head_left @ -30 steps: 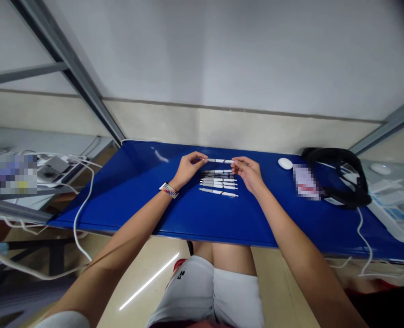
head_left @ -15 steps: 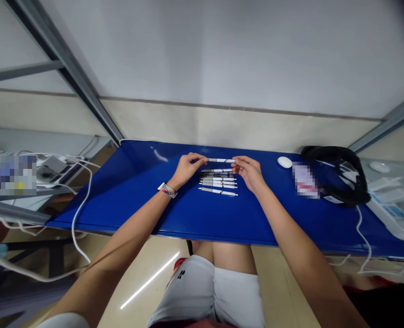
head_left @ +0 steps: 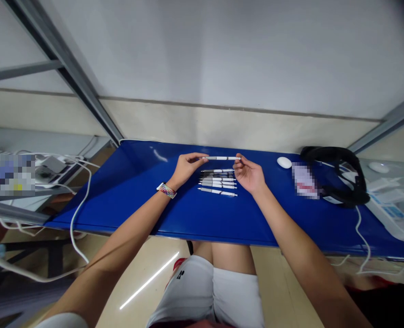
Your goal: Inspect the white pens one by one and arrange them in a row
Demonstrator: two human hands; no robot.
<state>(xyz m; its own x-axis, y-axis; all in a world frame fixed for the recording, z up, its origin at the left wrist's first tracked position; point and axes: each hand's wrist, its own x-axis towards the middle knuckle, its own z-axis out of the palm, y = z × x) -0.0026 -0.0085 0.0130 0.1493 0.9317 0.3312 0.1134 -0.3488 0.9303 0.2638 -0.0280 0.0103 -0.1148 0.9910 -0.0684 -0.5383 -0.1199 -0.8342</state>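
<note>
A white pen with a grey grip (head_left: 222, 158) lies level between my two hands, above a group of similar pens. My left hand (head_left: 187, 169) pinches its tip end between thumb and fingers. At the other end, my right hand (head_left: 250, 173) has thumb and forefinger closed on the pen's rear. Below it, several white pens (head_left: 219, 182) lie side by side on the blue table (head_left: 188, 214), tips to the left. The nearest pen (head_left: 217, 192) is a little apart from the others and slightly slanted.
A white computer mouse (head_left: 284, 162) sits right of my right hand. Beyond it are a blurred-out packet (head_left: 304, 180) and a black headband-like device (head_left: 354, 182). White cables (head_left: 82, 205) hang at the left edge. A white power strip (head_left: 393, 212) is at the far right.
My right hand's fingers have shifted to the rear tip of the held pen, baring more of it. The pen has risen slightly; the left hand keeps its pinch.
</note>
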